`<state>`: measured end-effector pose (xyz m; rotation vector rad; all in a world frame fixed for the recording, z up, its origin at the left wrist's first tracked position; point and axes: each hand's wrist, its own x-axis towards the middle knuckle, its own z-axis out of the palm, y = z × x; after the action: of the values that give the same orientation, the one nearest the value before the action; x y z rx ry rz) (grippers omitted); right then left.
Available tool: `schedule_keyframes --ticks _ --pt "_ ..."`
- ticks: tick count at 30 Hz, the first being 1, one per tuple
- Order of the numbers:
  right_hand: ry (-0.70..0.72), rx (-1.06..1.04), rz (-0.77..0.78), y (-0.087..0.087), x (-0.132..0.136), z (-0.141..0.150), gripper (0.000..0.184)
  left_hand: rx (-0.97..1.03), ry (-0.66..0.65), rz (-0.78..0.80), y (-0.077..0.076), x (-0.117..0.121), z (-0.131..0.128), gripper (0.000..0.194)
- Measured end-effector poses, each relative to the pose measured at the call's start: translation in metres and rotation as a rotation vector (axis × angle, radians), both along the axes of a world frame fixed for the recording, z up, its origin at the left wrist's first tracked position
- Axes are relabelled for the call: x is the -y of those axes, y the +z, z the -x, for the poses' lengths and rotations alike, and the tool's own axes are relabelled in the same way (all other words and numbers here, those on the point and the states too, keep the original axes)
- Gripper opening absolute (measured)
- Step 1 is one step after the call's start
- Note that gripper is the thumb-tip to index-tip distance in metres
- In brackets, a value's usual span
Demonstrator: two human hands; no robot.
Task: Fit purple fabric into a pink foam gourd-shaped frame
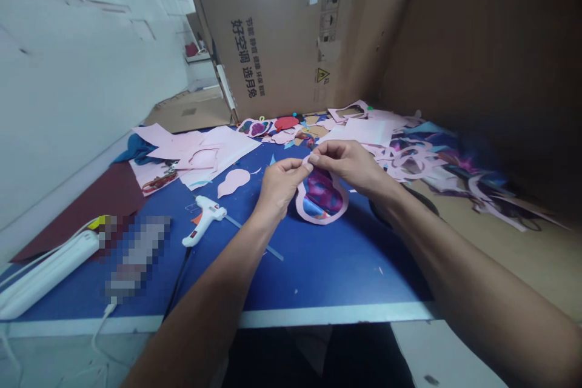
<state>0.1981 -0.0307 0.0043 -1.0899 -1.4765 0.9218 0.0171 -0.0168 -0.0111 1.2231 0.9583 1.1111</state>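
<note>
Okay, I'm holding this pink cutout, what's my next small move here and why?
Probably press the pink paper frame onto the patterned sheet at its neck, since your left hand and right hand both pinch there.

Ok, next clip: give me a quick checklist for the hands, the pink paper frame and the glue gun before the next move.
1. Left hand and right hand both pinch the top of the pink paper frame: ok.
2. Patterned sheet fills the frame's opening: ok.
3. Sheet fixed to the frame: cannot tell.
4. Hot glue gun lies on the blue table, apart from both hands: ok.
5. Glue gun heated: cannot tell.
</note>
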Motion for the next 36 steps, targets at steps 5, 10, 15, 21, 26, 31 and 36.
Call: schedule_keyframes --ticks 5,10,15,21,26,31,36 --pt "0.018 -0.005 0.017 -0.0012 0.0 0.002 0.043 -0.004 0.011 0.0 0.0017 0.0005 -0.0007 0.013" --pt "0.009 -0.053 0.016 -0.0006 0.0008 0.0 0.05 0.032 0.075 0.031 0.0049 -0.0001 -0.0007 0.01" --pt "0.03 -0.016 0.082 -0.0001 0.0013 0.0001 0.048 0.052 0.119 0.047 0.0054 -0.0024 0.001 0.012" --pt "0.017 0.021 0.124 -0.0005 0.0014 0.0025 0.047 0.071 0.085 0.079 0.0032 -0.0037 0.0012 0.018" --pt "0.016 0.034 0.13 0.002 0.0025 0.0021 0.049 0.088 0.072 0.06 -0.0001 -0.0046 0.0014 0.022" --pt "0.036 0.039 0.154 0.0019 0.0027 0.002 0.051 0.093 0.069 0.011 0.0024 -0.0039 0.0023 0.016" --pt "0.068 0.052 0.177 -0.0021 0.0013 0.0016 0.052 0.096 0.068 0.031 0.0058 -0.0026 0.0016 0.008"
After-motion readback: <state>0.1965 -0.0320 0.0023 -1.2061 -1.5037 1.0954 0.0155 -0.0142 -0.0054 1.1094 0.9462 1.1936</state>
